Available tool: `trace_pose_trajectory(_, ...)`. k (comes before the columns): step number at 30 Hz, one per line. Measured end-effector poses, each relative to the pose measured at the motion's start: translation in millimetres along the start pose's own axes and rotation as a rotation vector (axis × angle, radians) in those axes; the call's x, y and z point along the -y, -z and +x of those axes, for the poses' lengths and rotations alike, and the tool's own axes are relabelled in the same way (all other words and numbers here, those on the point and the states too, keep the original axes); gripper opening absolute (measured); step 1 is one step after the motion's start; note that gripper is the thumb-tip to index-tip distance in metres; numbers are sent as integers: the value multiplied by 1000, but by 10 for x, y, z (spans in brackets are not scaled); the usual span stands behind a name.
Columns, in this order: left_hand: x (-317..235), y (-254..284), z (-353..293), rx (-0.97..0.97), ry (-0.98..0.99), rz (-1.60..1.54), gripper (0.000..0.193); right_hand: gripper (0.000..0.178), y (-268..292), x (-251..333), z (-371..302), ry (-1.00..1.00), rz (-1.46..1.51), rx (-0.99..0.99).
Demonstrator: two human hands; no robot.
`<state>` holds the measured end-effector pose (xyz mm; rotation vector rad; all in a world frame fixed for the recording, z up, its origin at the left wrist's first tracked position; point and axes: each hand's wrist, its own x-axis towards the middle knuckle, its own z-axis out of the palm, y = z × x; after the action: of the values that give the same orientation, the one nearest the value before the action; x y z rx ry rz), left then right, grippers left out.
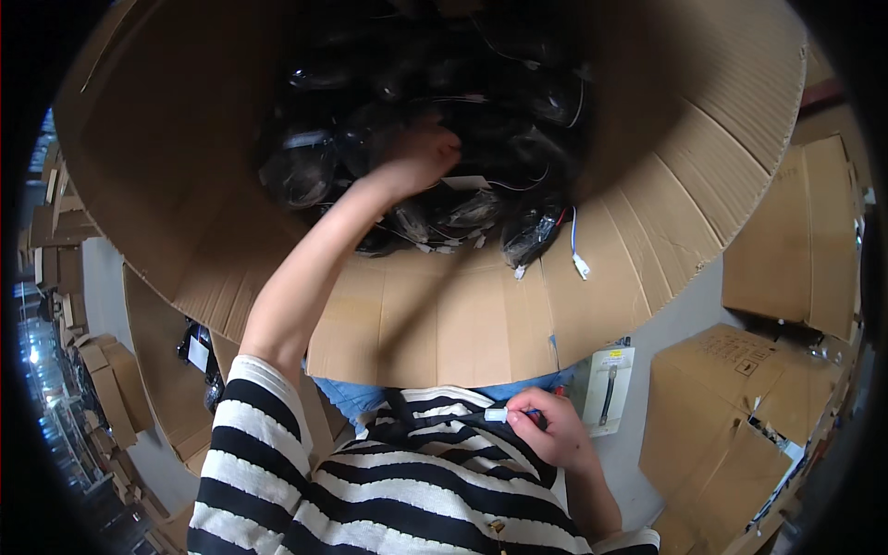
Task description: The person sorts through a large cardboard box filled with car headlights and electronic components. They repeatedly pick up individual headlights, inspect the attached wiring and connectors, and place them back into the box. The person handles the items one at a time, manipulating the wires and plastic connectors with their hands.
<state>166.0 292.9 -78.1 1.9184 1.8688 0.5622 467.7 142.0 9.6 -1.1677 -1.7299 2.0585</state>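
My left hand (424, 155) reaches deep into a large open cardboard box (435, 319). Its fingers look curled among several black parts in clear plastic bags (532, 231); what they grip, if anything, is lost in shadow and blur. Thin wires run from the bagged parts, and a white plug (581, 266) on a blue-white wire hangs against the near wall of the box. In front of my waist my right hand (552, 427) is closed, pinching a small white connector (497, 415) between thumb and fingers.
Closed cardboard boxes (731, 407) stand at the right, one torn at its corner. On the left another open carton (162, 370) holds dark bagged parts. A pale card with a black strip (606, 398) lies right of my legs. More cartons (116, 375) line the far left.
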Motion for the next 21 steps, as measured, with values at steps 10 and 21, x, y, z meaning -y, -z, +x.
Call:
trace_pose_trajectory(10,-469,-1039,188,321,49,222,29,3,38,-5,131,2,103,39)
trace_pose_trajectory(21,-439,-387,-12,393,17,86,20,4,84,-15,48,35,61,38)
